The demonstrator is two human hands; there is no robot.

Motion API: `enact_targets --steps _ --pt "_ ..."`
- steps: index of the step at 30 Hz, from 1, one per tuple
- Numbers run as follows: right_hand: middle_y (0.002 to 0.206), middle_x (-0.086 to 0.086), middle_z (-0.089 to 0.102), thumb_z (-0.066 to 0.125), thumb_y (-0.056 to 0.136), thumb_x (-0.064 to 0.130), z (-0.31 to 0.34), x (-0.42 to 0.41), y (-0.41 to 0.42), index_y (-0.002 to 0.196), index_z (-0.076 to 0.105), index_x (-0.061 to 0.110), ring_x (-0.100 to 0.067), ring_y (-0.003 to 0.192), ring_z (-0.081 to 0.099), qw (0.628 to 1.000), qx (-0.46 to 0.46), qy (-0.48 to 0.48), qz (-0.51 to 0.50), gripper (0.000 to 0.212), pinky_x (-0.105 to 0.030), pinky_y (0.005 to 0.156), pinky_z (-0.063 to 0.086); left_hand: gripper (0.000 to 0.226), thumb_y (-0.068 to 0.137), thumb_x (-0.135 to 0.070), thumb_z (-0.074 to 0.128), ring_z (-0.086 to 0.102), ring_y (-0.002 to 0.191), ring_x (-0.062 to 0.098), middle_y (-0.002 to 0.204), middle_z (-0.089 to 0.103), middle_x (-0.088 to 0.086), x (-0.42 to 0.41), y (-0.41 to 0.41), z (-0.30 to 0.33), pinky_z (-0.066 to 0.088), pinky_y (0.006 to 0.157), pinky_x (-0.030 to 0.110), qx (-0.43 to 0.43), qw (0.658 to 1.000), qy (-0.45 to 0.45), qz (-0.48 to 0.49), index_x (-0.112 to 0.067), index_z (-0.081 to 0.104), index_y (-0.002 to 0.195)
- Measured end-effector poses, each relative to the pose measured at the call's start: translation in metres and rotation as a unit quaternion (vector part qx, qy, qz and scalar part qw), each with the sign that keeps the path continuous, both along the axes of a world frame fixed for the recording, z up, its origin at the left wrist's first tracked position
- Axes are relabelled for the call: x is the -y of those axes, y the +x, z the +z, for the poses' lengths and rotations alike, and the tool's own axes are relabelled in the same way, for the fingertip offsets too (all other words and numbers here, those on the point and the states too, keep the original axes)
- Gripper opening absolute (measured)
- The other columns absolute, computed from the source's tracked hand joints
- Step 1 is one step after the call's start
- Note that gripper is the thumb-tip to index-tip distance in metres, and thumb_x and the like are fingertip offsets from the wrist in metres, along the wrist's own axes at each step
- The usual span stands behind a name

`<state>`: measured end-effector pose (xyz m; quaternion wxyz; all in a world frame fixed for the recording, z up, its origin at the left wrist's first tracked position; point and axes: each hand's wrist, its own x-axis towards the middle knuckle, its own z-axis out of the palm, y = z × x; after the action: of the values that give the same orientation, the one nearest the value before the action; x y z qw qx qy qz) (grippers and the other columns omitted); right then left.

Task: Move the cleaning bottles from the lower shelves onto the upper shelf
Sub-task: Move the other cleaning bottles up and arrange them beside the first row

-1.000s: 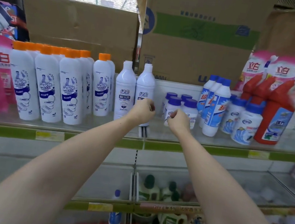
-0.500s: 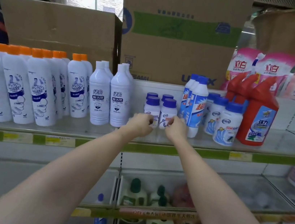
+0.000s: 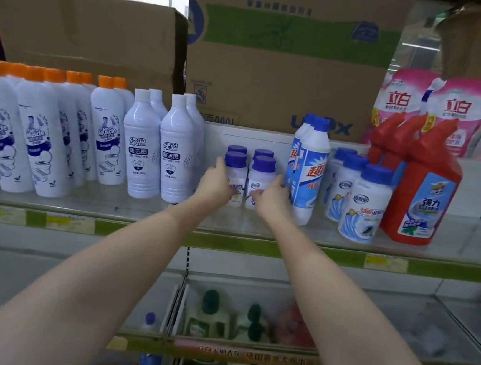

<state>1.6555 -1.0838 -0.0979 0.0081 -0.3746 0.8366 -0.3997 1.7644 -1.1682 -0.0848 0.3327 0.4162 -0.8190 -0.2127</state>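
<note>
On the upper shelf (image 3: pixel 146 231), several small white bottles with purple caps stand in the middle. My left hand (image 3: pixel 215 184) holds the front left one (image 3: pixel 235 163), fingers up its left side and thumb across its front. In the same way, my right hand (image 3: pixel 271 199) holds the front right one (image 3: pixel 262 173) from its right side. Both bottles stand upright on the shelf. Down on the lower shelf are green-capped bottles (image 3: pixel 208 317) and a small blue-capped bottle (image 3: pixel 149 319).
Left of my hands stand two tall white bottles (image 3: pixel 175 154) and rows of orange-capped ones (image 3: pixel 38 138). To the right are tall blue-capped bottles (image 3: pixel 308 173), squat blue-lidded ones (image 3: pixel 366 200) and red bottles (image 3: pixel 426 193). Cardboard boxes (image 3: pixel 279 73) sit behind.
Both hands moved right from the tall white bottles to the small purple-capped ones. Their curled fingers have spread around the outer sides of the two front bottles. The view shifted right.
</note>
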Motion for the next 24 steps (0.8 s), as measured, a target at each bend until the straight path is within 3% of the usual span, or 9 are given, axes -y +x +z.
enact_targets --steps 5,9,14,17,20,24 --pt "0.142 -0.017 0.044 0.072 0.091 0.021 -0.003 0.008 -0.005 0.147 0.025 0.009 -0.031 0.127 0.049 1.0 -0.014 0.004 -0.003 0.074 -0.038 0.097 0.047 0.056 0.081 -0.006 0.078 0.06 0.102 0.034 0.118 0.058 0.015 0.004 -0.007 0.0 0.052 0.077 0.043 -0.003 0.999 -0.023 0.023 -0.013 0.039 0.121" --pt "0.141 -0.017 0.046 0.071 0.092 0.015 0.0 0.01 -0.005 0.147 0.025 0.008 -0.03 0.125 0.051 1.0 -0.006 -0.004 -0.006 0.072 -0.037 0.096 0.047 0.06 0.077 -0.008 0.082 0.059 0.1 0.033 0.117 0.058 0.014 0.006 -0.01 -0.003 0.055 0.084 0.05 -0.023 0.999 -0.014 0.018 -0.014 0.039 0.119" --pt "0.14 -0.019 0.046 0.071 0.091 0.014 -0.003 0.008 -0.004 0.142 0.029 0.006 -0.032 0.125 0.05 1.0 0.003 -0.016 0.007 0.066 -0.04 0.1 0.048 0.06 0.079 -0.011 0.082 0.057 0.101 0.03 0.119 0.056 0.013 0.004 -0.007 -0.004 0.051 0.082 0.042 -0.033 0.999 -0.016 0.001 -0.013 0.04 0.121" --pt "0.139 -0.017 0.046 0.071 0.092 0.017 -0.001 0.004 -0.003 0.143 0.03 0.007 -0.032 0.125 0.05 1.0 0.022 -0.01 0.007 0.066 -0.04 0.098 0.047 0.058 0.081 -0.011 0.08 0.059 0.102 0.033 0.12 0.058 0.014 -0.002 -0.005 0.0 0.053 0.084 0.045 -0.021 1.0 -0.002 0.001 -0.014 0.039 0.123" --pt "0.139 -0.018 0.049 0.069 0.094 0.016 0.001 -0.003 0.0 0.142 0.035 0.005 -0.033 0.124 0.052 0.999 0.035 0.002 0.008 0.06 -0.04 0.097 0.047 0.052 0.085 -0.013 0.075 0.06 0.105 0.036 0.119 0.058 0.016 -0.009 -0.001 0.005 0.052 0.084 0.044 0.009 1.0 -0.016 0.018 -0.011 0.042 0.125" --pt "0.137 -0.021 0.051 0.062 0.097 0.011 0.007 -0.019 0.002 0.134 0.043 0.001 -0.036 0.124 0.054 1.0 -0.029 0.009 -0.005 0.043 -0.039 0.096 0.048 0.031 0.088 -0.008 0.06 0.059 0.098 0.035 0.114 0.057 0.015 -0.014 0.009 0.01 0.05 0.079 0.041 0.027 0.997 -0.073 0.018 -0.01 0.049 0.117"
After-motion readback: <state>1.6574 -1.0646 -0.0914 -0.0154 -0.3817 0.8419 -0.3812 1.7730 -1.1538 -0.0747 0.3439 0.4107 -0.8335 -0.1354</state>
